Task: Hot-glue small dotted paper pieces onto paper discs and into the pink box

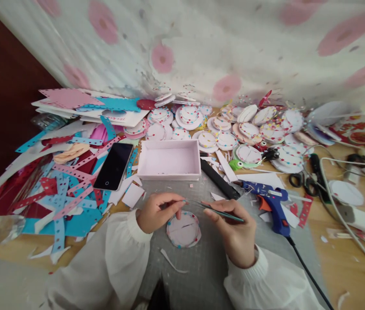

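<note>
My right hand (234, 228) grips a pair of tweezers (224, 212), teal at the handle end, their thin tips pointing left. Those tips meet the fingertips of my left hand (163, 210), which is closed in a pinch. Whatever the left fingers hold is too small to name; a speck of blue shows there. Just below the fingers lies a round white paper disc (184, 232), edged with small red and blue dots and marked by a dark line across its middle. The disc rests on a grey mat (198, 267).
A white open box (169, 172) stands behind my hands. On the right are a blue glue gun (268, 198) with a cord, black scissors (303, 183) and cables. A phone (113, 165) lies left among paper strips (60, 206). Several decorated discs (188, 114) are piled at the back.
</note>
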### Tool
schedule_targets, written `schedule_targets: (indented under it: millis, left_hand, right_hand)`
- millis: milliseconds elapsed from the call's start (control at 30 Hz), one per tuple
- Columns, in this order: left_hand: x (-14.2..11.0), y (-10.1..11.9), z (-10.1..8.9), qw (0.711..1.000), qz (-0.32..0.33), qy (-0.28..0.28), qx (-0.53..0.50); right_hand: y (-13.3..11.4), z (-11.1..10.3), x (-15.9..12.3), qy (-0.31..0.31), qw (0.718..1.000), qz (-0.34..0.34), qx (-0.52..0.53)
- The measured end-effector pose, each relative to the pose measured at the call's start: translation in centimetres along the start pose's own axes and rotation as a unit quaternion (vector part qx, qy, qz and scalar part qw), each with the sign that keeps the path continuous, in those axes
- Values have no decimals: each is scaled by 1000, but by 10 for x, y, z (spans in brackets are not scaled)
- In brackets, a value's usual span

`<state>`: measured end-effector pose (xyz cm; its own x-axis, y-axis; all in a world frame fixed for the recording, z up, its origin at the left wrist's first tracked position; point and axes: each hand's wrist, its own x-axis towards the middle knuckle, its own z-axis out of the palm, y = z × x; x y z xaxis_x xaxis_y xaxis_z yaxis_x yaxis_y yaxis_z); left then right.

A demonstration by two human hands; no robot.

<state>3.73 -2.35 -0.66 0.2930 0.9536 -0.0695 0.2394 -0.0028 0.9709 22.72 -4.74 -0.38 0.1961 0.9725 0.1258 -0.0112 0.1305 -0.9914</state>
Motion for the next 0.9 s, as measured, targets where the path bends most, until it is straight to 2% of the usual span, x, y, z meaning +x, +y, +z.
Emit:
schedule_targets:
  millis: [267,600,767,900]
  left_hand:
    - [0,-1,-2,999,-33,-5,-6]
    - [2,4,-2,1000,-15,-14,3]
    - [1,-2,-1,1000,-9,-7,-11]
    - [2,-2,-3,999,41,9,-26]
  right_hand:
    - [4,-4,-2,-9,999,39,17]
    - [4,-3,0,-10,998,63,12]
    - [5,-3,0,0,999,22,35]
    - [4,-3,0,34,997,-65,-2]
